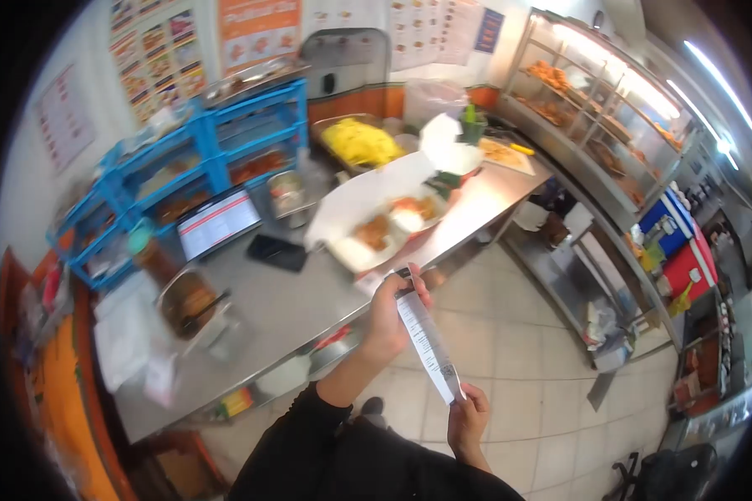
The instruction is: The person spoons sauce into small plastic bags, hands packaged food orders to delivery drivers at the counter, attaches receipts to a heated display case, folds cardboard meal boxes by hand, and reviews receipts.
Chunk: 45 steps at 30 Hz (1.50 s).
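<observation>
A long printed paper receipt [426, 344] stretches in front of me, over the floor beside the counter edge. My left hand [388, 316] pinches its upper end, where a dark patch shows between the fingers. My right hand [470, 416] grips the lower end between thumb and fingers. Just beyond my left hand, open white takeout boxes [342, 209] stand on the steel counter [309, 288]. Pieces of brown food [374, 234] lie inside one. To the left are a black phone [276, 252] and a tablet with a lit screen [219, 224].
Blue stacked bins [213, 154] line the wall. Farther along the counter are a tray of yellow food [361, 144] and a cutting board [506, 157] with a yellow-handled knife. A metal container [188, 305] sits at left. A lit display case [597, 100] stands right, above tiled floor [522, 351].
</observation>
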Motion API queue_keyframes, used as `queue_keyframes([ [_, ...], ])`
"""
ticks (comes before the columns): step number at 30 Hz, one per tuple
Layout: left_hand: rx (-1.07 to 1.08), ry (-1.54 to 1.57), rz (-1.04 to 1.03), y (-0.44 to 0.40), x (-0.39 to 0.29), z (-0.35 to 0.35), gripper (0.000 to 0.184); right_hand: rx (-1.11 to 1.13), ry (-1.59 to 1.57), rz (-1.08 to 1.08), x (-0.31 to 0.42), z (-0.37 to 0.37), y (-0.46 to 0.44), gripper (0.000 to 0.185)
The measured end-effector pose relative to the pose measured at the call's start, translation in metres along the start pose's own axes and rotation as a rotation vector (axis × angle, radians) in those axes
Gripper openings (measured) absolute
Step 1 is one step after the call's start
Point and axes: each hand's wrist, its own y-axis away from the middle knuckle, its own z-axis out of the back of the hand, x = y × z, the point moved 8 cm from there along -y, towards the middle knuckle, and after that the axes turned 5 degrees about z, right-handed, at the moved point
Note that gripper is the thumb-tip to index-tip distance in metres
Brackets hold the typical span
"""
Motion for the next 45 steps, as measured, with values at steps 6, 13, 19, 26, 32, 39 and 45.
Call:
queue_keyframes([
  [6,0.19,-0.134,0.227,-0.163,0.136,-0.111,0.011,-0.085,-0.151,0.155,0.052,0.102,-0.154,0.032],
  [13,0.34,-0.214,0.419,-0.294,0.284,-0.199,0.012,-0.034,0.123,0.061,0.092,0.193,-0.339,0.04],
  [19,0.277,-0.294,0.532,-0.403,0.375,-0.241,0.013,0.224,0.469,-0.075,0.118,0.19,-0.502,0.04],
  [26,0.327,-0.476,0.026,-0.58,0.318,-0.306,0.027,0.453,0.559,-0.052,0.072,0.263,-0.635,0.032],
  [32,0.679,-0.785,0.185,-0.673,0.373,-0.396,0.042,0.322,0.747,0.778,0.252,0.206,-0.808,0.027],
  [39,0.938,-1.09,-0.067,-0.79,0.439,-0.482,0.041,0.177,0.742,0.755,0.308,0.218,-0.956,0.038],
  [45,0.88,-1.162,-0.385,-0.864,0.451,-0.536,0.048,0.168,0.573,0.649,0.338,0.266,-1.056,0.02],
])
